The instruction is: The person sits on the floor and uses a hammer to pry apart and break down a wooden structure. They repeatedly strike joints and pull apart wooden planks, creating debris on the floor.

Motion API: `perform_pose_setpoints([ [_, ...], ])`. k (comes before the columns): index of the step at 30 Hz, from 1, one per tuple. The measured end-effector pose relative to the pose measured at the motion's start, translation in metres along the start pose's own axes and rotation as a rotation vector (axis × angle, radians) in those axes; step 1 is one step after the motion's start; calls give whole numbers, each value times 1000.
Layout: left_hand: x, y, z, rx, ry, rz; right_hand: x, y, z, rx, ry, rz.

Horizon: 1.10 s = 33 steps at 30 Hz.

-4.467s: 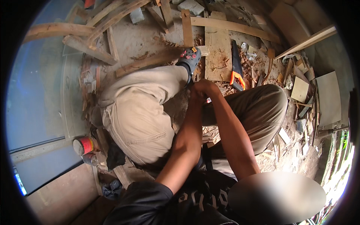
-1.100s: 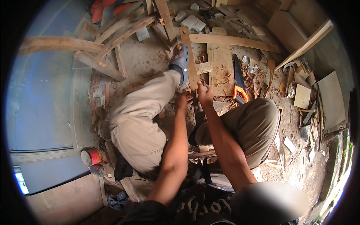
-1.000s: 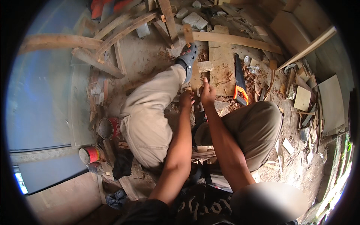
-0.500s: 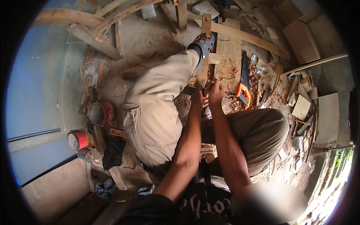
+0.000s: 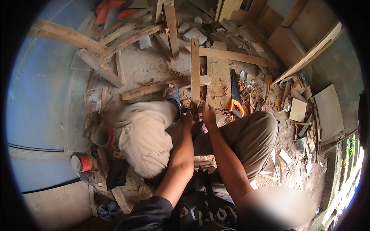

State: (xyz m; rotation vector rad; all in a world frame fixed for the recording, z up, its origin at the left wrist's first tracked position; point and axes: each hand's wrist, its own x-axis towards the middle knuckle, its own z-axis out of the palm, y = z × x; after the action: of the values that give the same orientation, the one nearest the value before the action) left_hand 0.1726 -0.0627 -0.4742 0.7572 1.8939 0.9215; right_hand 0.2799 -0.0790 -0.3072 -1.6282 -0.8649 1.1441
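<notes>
A long narrow wooden strip [image 5: 195,73] runs away from me, with a hole near its far end. It lies across a short wooden beam [image 5: 154,89]. My left hand [image 5: 187,117] is closed at the strip's near end, on its left side. Just across from it, my right hand [image 5: 208,114] is also closed, on the right side of that end. Something dark shows between the two hands, too small to make out. A handsaw [image 5: 236,96] with a black blade and an orange-and-black handle lies right of my right hand.
A wide plank [image 5: 219,82] with shavings lies beside the strip, with a curved board [image 5: 239,57] across beyond it. A wooden frame [image 5: 169,30] stands far left. Paint cans [image 5: 83,163] sit at left. Wood scraps [image 5: 298,109] are heaped at right.
My left foot has come off the strip and moved left, with the left knee. The beam under the strip now shows. The view has shifted, and both hands stay at the strip's near end.
</notes>
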Motion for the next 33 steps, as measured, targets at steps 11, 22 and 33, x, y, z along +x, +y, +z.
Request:
perform_pose_setpoints([
  [11,1,-17,-44,219,-145,-22,-16,-42,24,405,-125,71],
  [22,-60,-10,-10,214,-112,-172,7,-77,13,262,-102,196],
  [33,-77,89,51,-231,8,200,-6,-142,-30,283,-24,-145],
])
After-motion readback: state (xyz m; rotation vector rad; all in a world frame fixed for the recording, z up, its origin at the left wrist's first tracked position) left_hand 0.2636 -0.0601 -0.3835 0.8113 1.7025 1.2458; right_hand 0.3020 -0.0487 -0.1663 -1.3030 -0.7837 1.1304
